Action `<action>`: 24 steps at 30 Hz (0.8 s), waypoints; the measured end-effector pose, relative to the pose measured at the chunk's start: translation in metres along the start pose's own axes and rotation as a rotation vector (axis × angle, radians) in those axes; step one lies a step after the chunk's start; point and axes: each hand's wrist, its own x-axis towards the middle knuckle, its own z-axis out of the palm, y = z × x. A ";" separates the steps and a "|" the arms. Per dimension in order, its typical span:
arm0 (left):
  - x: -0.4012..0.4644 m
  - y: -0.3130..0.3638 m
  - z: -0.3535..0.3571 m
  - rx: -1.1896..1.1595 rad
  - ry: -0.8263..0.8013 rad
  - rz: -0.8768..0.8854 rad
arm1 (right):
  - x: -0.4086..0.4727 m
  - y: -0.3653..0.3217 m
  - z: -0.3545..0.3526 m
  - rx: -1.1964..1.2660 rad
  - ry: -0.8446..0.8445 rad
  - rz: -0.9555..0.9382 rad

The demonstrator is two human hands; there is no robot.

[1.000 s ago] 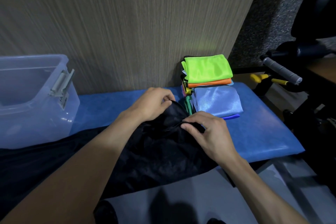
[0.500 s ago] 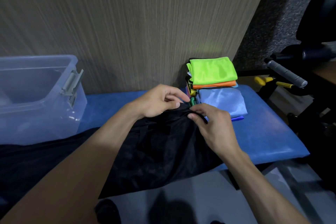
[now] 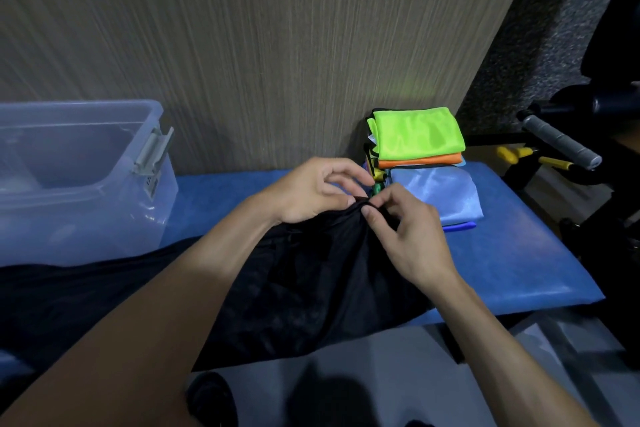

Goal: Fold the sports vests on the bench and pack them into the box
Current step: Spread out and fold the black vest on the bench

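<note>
Compared with a second ago, the far edge of the black vest [image 3: 311, 281] has been gathered and lifted off the blue desk [image 3: 519, 253], and the two hands have been brought together at one point. The edge is pinched by the fingers of the left hand [image 3: 311, 194] and by the thumb and forefinger of the right hand [image 3: 412, 236]. This suggests corners are being matched, so the fold is judged barely begun. The vest is draped over the desk's near edge, its long axis running toward the left end. The clear box [image 3: 79, 180] stands at that end; folded vests [image 3: 426, 156] are stacked at the far edge.
</note>
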 end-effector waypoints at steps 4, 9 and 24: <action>-0.010 -0.009 -0.007 0.168 -0.001 -0.032 | 0.000 0.002 0.003 -0.020 0.068 -0.015; -0.037 -0.030 -0.030 0.411 0.206 -0.064 | 0.002 0.009 0.007 -0.039 0.137 0.000; -0.132 -0.051 -0.011 0.973 0.076 -0.414 | -0.003 0.023 0.014 -0.219 0.121 0.144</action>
